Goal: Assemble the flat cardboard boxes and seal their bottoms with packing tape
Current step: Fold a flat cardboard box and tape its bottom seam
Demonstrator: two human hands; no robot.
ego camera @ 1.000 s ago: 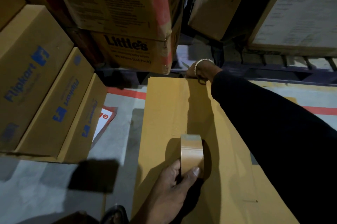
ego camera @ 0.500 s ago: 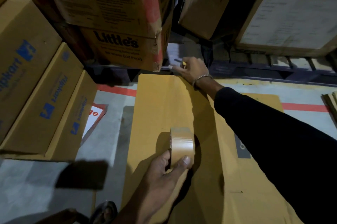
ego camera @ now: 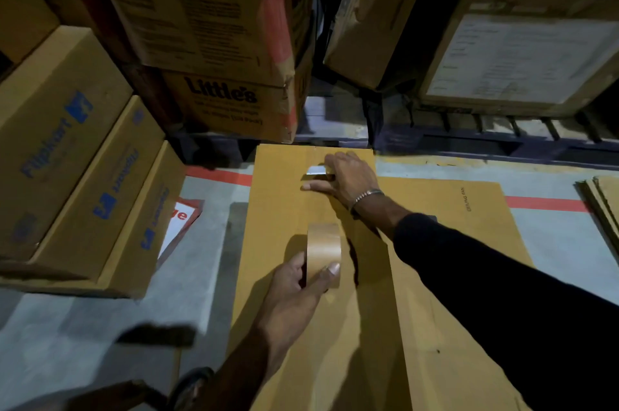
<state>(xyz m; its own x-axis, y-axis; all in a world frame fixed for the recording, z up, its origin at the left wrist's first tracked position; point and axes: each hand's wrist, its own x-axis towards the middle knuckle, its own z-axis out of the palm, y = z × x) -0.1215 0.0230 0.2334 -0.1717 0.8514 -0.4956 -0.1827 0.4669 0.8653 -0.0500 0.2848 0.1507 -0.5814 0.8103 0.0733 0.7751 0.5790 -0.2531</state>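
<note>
Tape roll: my left hand (ego camera: 291,290) pinches the tape roll (ego camera: 323,251) upright on the cardboard, thumb on one face, fingers on the other; light and stiff, best gripped across its flat sides so it can turn.
Box: the box (ego camera: 335,327) lies in front of me on the floor, near the stacked cartons (ego camera: 77,156); light, stiff in the panels, bendy at the creases, so I judge edges and flaps the best places to hold.
Right hand: my right hand (ego camera: 348,178) rests near the box's far end, fingers curled round a small blade (ego camera: 316,170).
Blade: thin and sharp, I reckon; grip its back end.
Tape film: looks slick, likely clings.
</note>
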